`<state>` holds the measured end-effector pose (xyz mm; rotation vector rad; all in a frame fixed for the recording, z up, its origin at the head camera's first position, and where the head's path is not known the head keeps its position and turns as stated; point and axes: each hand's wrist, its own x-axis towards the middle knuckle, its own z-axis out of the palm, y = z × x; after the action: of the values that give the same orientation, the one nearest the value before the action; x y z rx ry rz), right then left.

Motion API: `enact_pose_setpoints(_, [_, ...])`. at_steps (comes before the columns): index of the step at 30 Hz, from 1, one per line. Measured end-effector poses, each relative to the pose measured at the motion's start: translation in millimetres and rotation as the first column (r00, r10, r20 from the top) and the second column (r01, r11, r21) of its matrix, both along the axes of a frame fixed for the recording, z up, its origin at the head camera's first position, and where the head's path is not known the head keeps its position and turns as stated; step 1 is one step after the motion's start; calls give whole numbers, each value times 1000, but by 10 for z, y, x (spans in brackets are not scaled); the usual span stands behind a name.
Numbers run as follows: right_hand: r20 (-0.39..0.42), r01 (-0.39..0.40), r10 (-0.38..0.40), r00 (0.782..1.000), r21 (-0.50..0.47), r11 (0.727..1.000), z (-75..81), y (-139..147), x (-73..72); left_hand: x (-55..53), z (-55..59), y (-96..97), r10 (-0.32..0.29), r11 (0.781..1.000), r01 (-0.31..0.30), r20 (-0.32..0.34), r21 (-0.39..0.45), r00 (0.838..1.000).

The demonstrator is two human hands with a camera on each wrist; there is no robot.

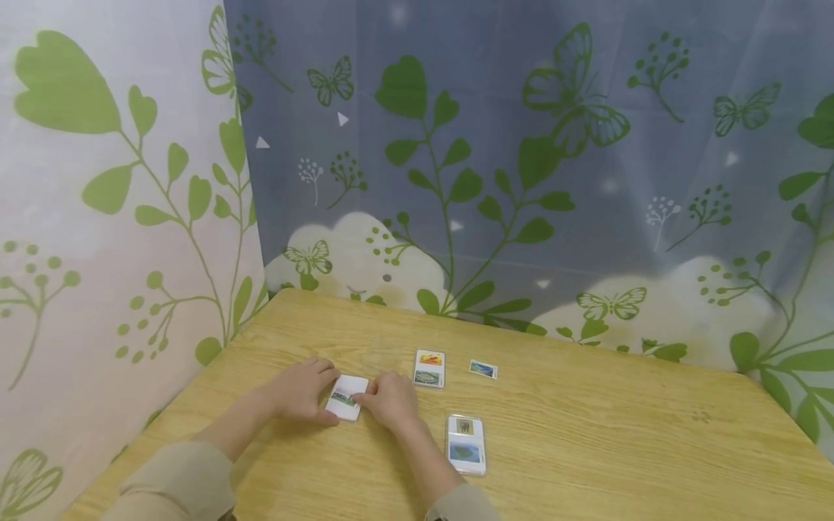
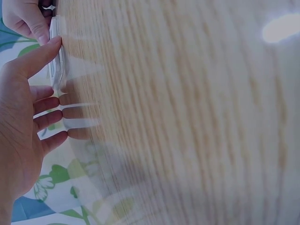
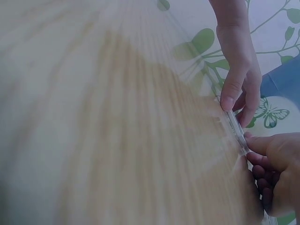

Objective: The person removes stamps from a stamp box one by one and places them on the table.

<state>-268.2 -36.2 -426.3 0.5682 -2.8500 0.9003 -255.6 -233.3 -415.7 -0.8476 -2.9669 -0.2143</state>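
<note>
A white stack of picture cards (image 1: 350,383) lies on the wooden table, with a small green landscape picture on its top face. My left hand (image 1: 298,391) holds it from the left, thumb at the near corner and fingers along the far left side. From the right, my right hand (image 1: 394,400) pinches its right edge, thumb over the top beside the picture. Seen edge-on, the stack (image 2: 57,70) is thin and sits between both hands in the left wrist view. The right wrist view shows its shiny edge (image 3: 236,131) between the two thumbs.
A cased card set with orange and grey pictures (image 1: 429,369) lies beyond my right hand. Right of it is a small loose blue-green picture card (image 1: 483,369). Another clear case of cards (image 1: 465,445) lies beside my right forearm. Leaf-patterned cloth (image 1: 495,217) hangs behind the table.
</note>
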Motion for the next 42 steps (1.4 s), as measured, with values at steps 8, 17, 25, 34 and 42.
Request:
enact_pose_setpoints(8, [38,-4,5,999,-25,1000,4,13,-16,-19,16,13,6,1000,-6,6,-5,1000])
enact_pose_setpoints(17, [86,-26,34,996,-99,995,0,39,-8,5,46,28,9,1000,-9,18,-8,1000])
enact_pose_setpoints(25, [117,-28,47,992,-164,986,-13,51,-32,13,61,36,7,1000,-8,23,0,1000])
enact_pose_setpoints(34, [172,-30,87,981,-309,951,37,84,-81,1,59,33,1,1000,-1,-4,-2,1000])
enact_pose_setpoints(42, [223,-27,112,968,-354,935,95,167,-177,3,53,31,-2,1000,2,-9,-6,1000])
